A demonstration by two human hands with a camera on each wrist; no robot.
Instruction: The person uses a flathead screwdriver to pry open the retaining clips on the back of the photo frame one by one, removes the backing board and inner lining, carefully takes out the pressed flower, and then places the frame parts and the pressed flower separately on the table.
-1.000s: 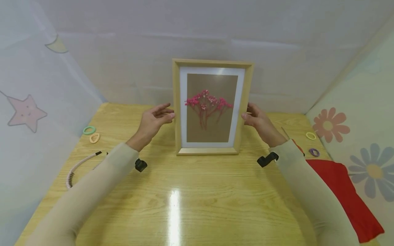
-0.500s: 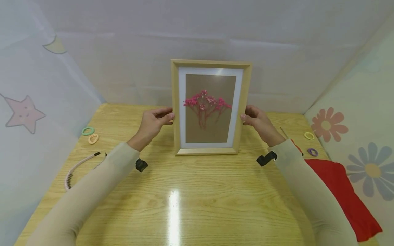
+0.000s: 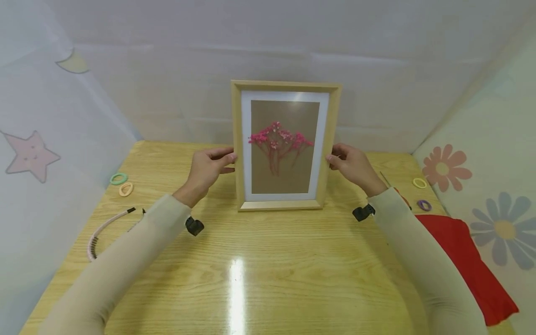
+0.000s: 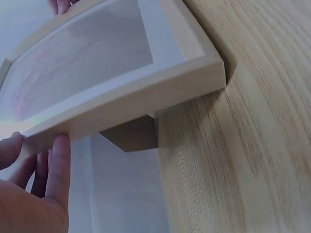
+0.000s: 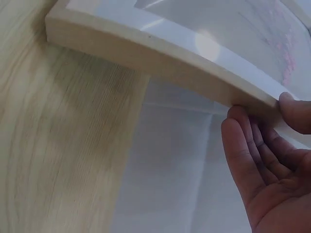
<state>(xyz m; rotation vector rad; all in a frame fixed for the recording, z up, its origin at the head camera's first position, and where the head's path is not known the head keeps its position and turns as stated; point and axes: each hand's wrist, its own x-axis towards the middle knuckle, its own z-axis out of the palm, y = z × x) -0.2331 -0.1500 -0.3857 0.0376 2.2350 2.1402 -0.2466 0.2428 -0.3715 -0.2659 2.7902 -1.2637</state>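
A light wooden picture frame stands upright, leaning slightly back, near the table's far edge. Inside its white mat, pink blossoms on thin stems show against a brown ground. My left hand holds the frame's left side, thumb at the front edge and fingertips against the side. On the opposite side my right hand grips the edge, its thumb on the front and its fingers reaching behind. A brown prop juts from the frame's back in the left wrist view.
At left on the wooden table lie green and orange hair ties and a pale curved band. Yellow and purple ties and red cloth lie right. A white sheet hangs behind.
My left hand's raised fingers have come down and in against the frame's side. The frame still stands in the same place; the whole head view has shifted slightly.
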